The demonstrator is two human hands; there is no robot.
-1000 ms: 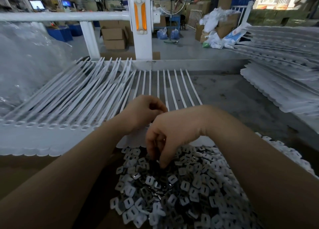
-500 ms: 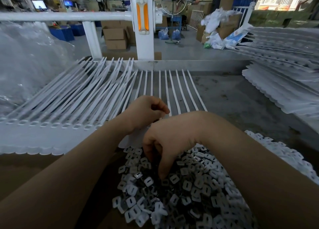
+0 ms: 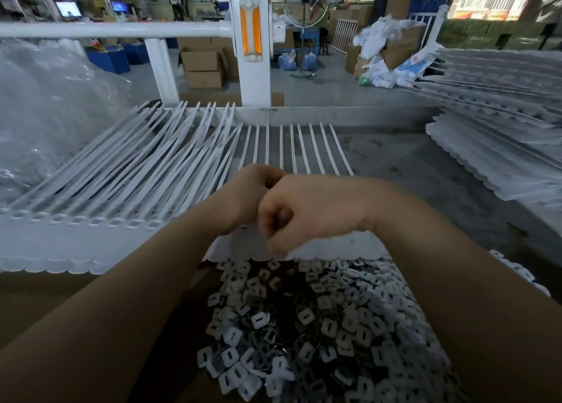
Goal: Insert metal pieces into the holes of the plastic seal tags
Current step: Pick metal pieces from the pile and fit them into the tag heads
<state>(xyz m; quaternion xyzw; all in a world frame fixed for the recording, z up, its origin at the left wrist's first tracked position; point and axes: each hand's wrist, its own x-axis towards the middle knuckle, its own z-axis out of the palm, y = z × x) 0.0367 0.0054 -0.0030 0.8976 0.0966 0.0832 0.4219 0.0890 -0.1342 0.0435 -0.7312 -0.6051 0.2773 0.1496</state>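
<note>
A heap of small white and silvery metal pieces [image 3: 304, 326] with slots fills a box right in front of me. Beyond it lie white plastic seal tags [image 3: 334, 247], joined side by side in a sheet, their long straps [image 3: 298, 147] pointing away. My left hand [image 3: 249, 196] is curled into a fist over the sheet's near edge; anything it holds is hidden. My right hand [image 3: 298, 214] sits against it, fingers curled down and fingertips blurred just above the tag heads. I see no metal piece between them.
More seal tag sheets [image 3: 91, 196] overlap to the left, and a big stack [image 3: 501, 159] rises at the right. A clear plastic bag [image 3: 45, 114] bulges at the far left. A white railing post [image 3: 251, 53] stands behind the grey table [image 3: 410, 174].
My right hand has lifted out of the metal pieces and moved up to the tag heads beside my left hand. The left hand has hardly moved.
</note>
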